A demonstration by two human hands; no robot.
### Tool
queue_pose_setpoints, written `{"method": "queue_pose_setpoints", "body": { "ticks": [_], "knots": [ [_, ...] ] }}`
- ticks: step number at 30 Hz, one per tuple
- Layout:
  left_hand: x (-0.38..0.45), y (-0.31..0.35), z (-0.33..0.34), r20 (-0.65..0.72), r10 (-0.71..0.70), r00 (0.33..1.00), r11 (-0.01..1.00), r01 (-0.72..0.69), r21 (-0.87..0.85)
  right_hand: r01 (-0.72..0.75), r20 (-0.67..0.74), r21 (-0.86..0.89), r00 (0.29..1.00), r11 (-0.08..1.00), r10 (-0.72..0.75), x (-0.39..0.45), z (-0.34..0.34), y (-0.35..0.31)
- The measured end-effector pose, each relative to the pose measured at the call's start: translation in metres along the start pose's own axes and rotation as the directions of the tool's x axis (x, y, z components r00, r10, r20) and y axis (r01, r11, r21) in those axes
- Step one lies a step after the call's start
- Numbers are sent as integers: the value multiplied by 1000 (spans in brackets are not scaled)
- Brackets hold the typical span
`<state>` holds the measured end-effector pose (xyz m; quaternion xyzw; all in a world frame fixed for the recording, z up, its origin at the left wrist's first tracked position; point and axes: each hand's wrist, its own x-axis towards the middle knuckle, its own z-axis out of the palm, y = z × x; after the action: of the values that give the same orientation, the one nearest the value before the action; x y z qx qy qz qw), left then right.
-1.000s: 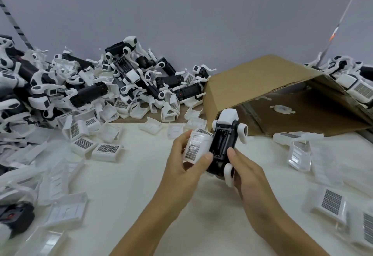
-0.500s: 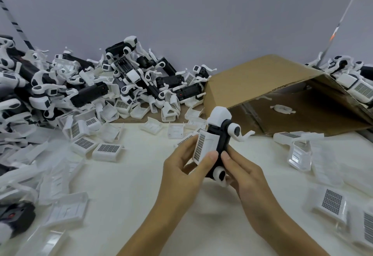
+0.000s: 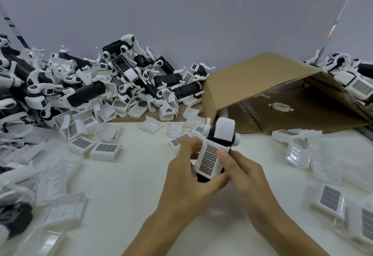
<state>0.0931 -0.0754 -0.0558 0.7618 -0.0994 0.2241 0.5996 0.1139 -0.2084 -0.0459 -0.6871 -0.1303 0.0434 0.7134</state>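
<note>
Both hands hold a small black and white toy robot body [image 3: 222, 132] above the white table [image 3: 121, 191]. A white cover with a dark grid panel [image 3: 209, 161] sits on the side of the body that faces me. My left hand [image 3: 187, 177] grips the body from the left, thumb under the cover's lower edge. My right hand [image 3: 242, 171] grips it from the right, with the thumb pressed on the cover's right edge. The body's lower end is hidden behind my fingers.
A heap of black and white robot bodies [image 3: 125, 82] fills the back left. Loose white grid covers [image 3: 106, 147] lie scattered around it and at the right [image 3: 331, 198]. A cardboard box [image 3: 252, 82] lies open on its side at the back right.
The toy has been turned in my hands. Its open black underside faced me a second ago; the white grid cover now sits over it and faces me. Both hands stay on it.
</note>
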Motion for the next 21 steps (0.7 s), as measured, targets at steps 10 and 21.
{"method": "queue_pose_setpoints", "body": {
  "ticks": [10,21],
  "knots": [
    [5,5,-1,127,-239,963,889,270,-370,91,-40,-63,995,994,-94,1,-2,6],
    [7,0,-3,172,-304,937,830,349,-435,146,17,-220,989,964,-146,-3,-1,5]
  ]
}}
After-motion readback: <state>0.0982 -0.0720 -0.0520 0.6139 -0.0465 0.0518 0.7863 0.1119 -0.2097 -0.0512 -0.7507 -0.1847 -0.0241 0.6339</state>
